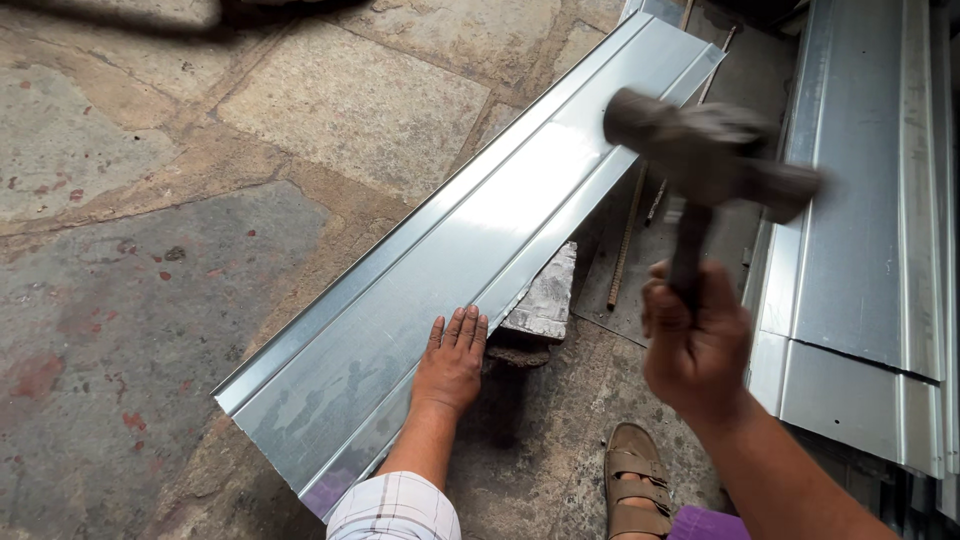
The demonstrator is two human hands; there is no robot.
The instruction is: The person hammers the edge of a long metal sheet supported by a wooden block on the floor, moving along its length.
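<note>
1. The stone floor (150, 260) carries a long folded metal sheet (470, 250) lying diagonally, its right edge resting on a grey stone block (545, 295).
2. More stacked sheets (860, 200) lie along the floor's right edge.
3. The mallet (710, 155) is raised, blurred, above the sheet's right edge.
4. The right hand (695, 340) is clenched around its handle.
5. The left hand (452, 365) lies flat, fingers spread, pressing the sheet beside the block; a stray blow could hit those fingers or dent the sheet.
</note>
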